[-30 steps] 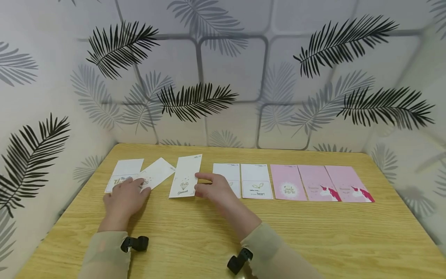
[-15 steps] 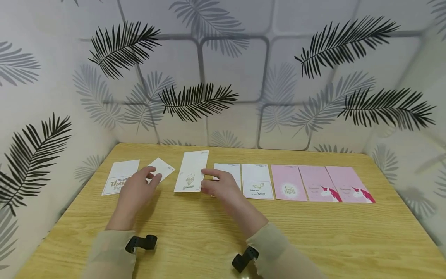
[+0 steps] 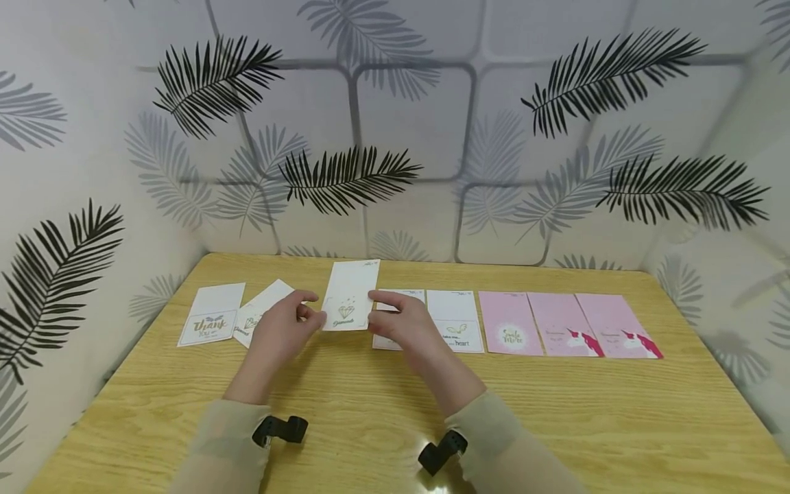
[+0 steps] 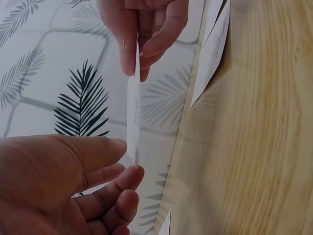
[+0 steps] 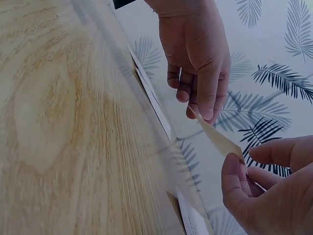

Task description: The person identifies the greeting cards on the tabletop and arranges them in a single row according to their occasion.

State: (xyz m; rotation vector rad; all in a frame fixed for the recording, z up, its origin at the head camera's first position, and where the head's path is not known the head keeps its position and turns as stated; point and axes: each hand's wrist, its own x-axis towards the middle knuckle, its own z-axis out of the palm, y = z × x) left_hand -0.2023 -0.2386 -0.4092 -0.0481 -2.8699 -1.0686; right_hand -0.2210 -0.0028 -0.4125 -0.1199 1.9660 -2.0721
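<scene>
A white greeting card (image 3: 349, 296) with a gold diamond print is raised off the table between my two hands. My right hand (image 3: 404, 326) pinches its right edge between thumb and fingers. At the opposite edge, my left hand (image 3: 285, 333) has thumb and fingertips closed on the card; the left wrist view shows the card (image 4: 133, 117) edge-on between the hands. A second diamond card (image 3: 262, 305) lies tilted on the table behind my left hand, partly covered by it. Left of that lies a white "Thank you" card (image 3: 212, 312).
To the right, a white card (image 3: 401, 296) lies partly behind my right hand, beside a white wings-and-heart card (image 3: 455, 322). A pink "Smile More" card (image 3: 512, 322) and two pink unicorn cards (image 3: 564, 319) continue the row. A leaf-patterned wall (image 3: 420, 137) borders the wooden table (image 3: 345, 439).
The right hand has lifted the diamond card up and to the right. My left hand has left the cards at the left, moved right and taken hold of the raised card's left edge.
</scene>
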